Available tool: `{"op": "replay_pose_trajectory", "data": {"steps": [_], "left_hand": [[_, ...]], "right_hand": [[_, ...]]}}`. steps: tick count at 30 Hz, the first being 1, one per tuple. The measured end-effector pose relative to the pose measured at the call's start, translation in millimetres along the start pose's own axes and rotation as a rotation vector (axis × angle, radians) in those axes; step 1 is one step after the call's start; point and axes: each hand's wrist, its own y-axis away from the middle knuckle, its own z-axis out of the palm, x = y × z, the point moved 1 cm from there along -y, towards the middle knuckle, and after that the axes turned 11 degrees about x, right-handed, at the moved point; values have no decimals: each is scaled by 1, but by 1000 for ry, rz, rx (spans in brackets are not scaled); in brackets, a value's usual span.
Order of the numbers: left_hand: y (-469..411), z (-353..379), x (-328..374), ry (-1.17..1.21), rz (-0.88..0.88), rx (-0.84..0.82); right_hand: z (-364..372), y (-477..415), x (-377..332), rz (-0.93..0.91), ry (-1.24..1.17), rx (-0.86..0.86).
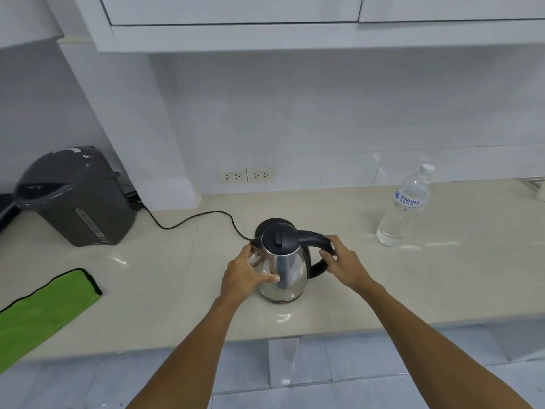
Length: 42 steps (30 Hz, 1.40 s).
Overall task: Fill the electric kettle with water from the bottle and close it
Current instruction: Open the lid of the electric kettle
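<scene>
A steel electric kettle [287, 271] with a black lid and black handle stands on the counter in front of its round black base [267, 224]. The lid is down. My left hand [247, 273] wraps the kettle's steel body just under the spout. My right hand [343, 262] grips the black handle on the kettle's right side. A clear plastic water bottle [405, 208] with a white cap and a blue label stands upright at the right, apart from both hands.
A dark grey hot-water dispenser [73, 199] sits at the back left. A black cord [194, 218] runs across the counter to the kettle base. A green cloth [44, 308] lies at the front left. Wall sockets [246, 175] are behind. The beige counter's front edge [295, 335] is close.
</scene>
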Motion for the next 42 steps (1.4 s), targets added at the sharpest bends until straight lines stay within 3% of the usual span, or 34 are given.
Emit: {"op": "replay_pose_trajectory", "data": {"steps": [34, 42], "left_hand": [[-27, 9, -9, -66, -31, 22], [-34, 10, -13, -72, -12, -2]], "right_hand": [[17, -28, 1, 49, -23, -21], [15, -30, -8, 141, 4, -63]]}}
